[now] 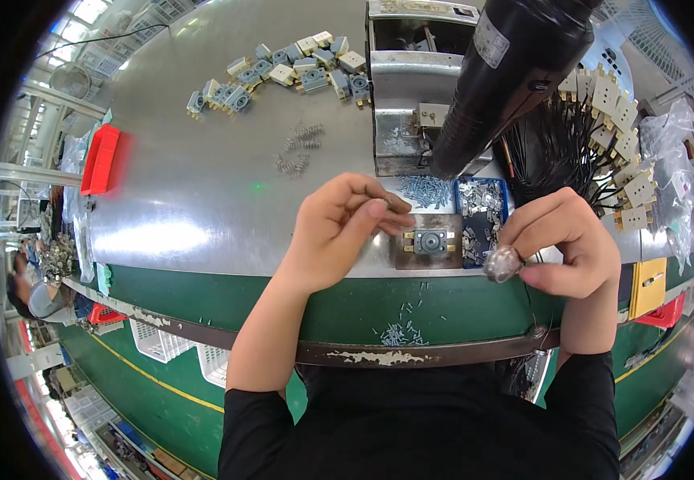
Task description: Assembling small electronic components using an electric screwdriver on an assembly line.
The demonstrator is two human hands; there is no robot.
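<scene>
My left hand (339,232) is pinched closed just left of a dark metal fixture plate (401,254); whatever lies between its fingertips is too small to make out. On that plate sits a grey square switch-like part (431,242) with a round centre and brass tabs at its sides. My right hand (567,244) grips a rounded, shiny silver metal piece (503,264) between thumb and fingers, over the near right corner of a blue tray (507,210). Small metal clips fill the tray. Beyond the plate lies a pile of small bluish screws (425,192).
A thick black cylinder (483,88) slants down in front of a metal housing (399,72). Several grey and white parts (299,68) and some springs (299,148) lie farther back. Wired sockets (619,144) are heaped at right. Screws (403,334) rest on the green front strip.
</scene>
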